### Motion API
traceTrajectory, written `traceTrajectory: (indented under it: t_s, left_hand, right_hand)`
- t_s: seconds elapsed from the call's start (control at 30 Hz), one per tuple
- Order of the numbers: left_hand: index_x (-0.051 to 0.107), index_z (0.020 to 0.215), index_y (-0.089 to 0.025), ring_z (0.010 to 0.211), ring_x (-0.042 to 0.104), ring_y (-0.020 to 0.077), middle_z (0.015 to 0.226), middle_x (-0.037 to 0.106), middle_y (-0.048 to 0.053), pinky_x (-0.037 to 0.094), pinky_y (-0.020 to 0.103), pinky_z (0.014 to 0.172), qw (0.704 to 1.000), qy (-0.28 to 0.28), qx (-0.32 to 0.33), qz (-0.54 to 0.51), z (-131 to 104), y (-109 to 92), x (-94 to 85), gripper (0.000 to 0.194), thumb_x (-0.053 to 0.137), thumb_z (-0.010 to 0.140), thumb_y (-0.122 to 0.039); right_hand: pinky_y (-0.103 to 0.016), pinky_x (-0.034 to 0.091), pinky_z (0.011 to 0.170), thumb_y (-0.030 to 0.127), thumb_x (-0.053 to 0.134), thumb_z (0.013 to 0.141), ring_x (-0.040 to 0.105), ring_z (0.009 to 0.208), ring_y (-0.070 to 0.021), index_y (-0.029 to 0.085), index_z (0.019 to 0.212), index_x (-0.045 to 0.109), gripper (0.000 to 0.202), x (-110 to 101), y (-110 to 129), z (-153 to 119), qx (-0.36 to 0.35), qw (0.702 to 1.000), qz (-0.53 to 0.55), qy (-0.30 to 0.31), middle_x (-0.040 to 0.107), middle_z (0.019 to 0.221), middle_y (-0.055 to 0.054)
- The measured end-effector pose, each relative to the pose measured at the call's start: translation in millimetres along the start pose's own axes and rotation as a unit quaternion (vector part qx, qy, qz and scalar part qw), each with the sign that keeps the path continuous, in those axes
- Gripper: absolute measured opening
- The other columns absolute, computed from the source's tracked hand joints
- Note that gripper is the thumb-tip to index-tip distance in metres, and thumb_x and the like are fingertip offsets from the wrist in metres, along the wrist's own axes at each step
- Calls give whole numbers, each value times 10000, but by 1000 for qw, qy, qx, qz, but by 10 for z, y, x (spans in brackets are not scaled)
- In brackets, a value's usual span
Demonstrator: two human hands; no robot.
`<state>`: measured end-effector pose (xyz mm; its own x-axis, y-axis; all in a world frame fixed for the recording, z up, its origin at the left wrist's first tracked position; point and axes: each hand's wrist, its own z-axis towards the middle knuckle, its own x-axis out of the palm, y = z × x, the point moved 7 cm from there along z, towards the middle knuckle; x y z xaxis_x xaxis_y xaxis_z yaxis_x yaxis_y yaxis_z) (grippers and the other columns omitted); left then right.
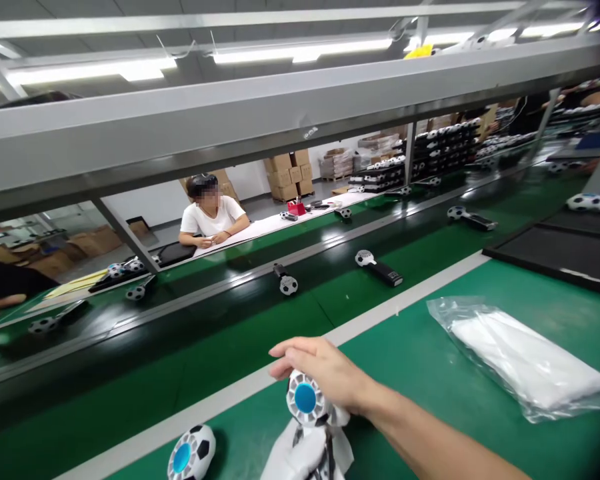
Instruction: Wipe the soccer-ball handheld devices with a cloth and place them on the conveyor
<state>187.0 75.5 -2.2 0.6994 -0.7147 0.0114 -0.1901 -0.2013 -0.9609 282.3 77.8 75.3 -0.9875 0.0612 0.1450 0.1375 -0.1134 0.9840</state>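
writing: none legible | right hand (pixel 325 373) fingers curled round football fan (pixel 306 399) head, near centre | left hand (pixel 300 460), white-gloved, grips its handle | second fan (pixel 192 453) on desk (pixel 430 360), left

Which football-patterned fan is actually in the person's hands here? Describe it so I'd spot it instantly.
On the green bench, bottom centre, the held fan stands upright under the right hand. Unlike the loose fan lying to its left, a white cloth wraps its handle.
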Motion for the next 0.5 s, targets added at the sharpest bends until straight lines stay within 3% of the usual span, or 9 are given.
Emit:
traceTrajectory:
  t_s: [0.1, 0.17, 0.23, 0.3, 0.37, 0.43, 0.5]
  left_hand:
    - [605, 924, -197, 891, 564, 270, 828, 627, 81, 413, 348, 837, 990, -68, -16, 126, -6, -132, -41, 324, 614, 719, -448]
    - [598, 933, -209, 781, 562, 261, 788, 627, 80, 394, 331, 719, 950, -121, -58, 281, -35, -215, -94, 272, 538, 763, -413]
    - [590, 915, -229, 708, 549, 253, 783, 627, 81, 348, 304, 625, 904, -141, -82, 396, -44, -304, -131, 242, 482, 781, -399]
    - [584, 878, -235, 690, 544, 246, 794, 628, 83, 321, 286, 599, 894, -153, -56, 418, -18, -396, -157, 212, 511, 760, -395]
    - [572, 852, -238, 682, 544, 237, 785, 629, 75, 320, 276, 610, 902, -167, -9, 398, 23, -467, -183, 208, 581, 716, -395]
    - [558, 845, -242, 672, 547, 227, 752, 622, 64, 320, 267, 611, 921, -152, 28, 358, 83, -476, -161, 204, 609, 700, -376]
    - [546, 829, -250, 644, 549, 229, 703, 607, 57, 313, 264, 592, 932, -125, 12, 341, 165, -405, -126, 174, 585, 719, -378]
  right_hand:
    - [-389, 478, 786, 372, 563, 817, 648, 842, -234, 104, 1003, 618, 331, -61, -240, 137, 113, 976, 167, 78, 683, 888, -136]
    - [-398, 480, 779, 340, 591, 796, 656, 811, -239, 82, 991, 607, 323, -93, -354, 163, 159, 957, 224, 98, 677, 877, -148]
    - [-397, 481, 784, 328, 564, 810, 655, 821, -240, 80, 1004, 593, 316, -151, -375, 157, 152, 960, 226, 67, 672, 896, -154]
    - [-392, 472, 812, 339, 490, 853, 638, 881, -234, 118, 1045, 585, 308, -246, -275, 114, 90, 986, 136, -16, 668, 953, -136]
    - [-403, 433, 874, 331, 408, 892, 595, 976, -232, 183, 1107, 579, 312, -303, -49, 23, -12, 992, -64, -106, 655, 1030, -102]
    - [-419, 390, 911, 279, 355, 908, 558, 1034, -239, 228, 1147, 573, 328, -228, 178, -53, -107, 943, -282, -143, 638, 1089, -80]
    - [-415, 385, 907, 231, 347, 903, 561, 1032, -241, 241, 1162, 567, 340, -118, 221, -1, -146, 901, -396, -102, 648, 1074, -64]
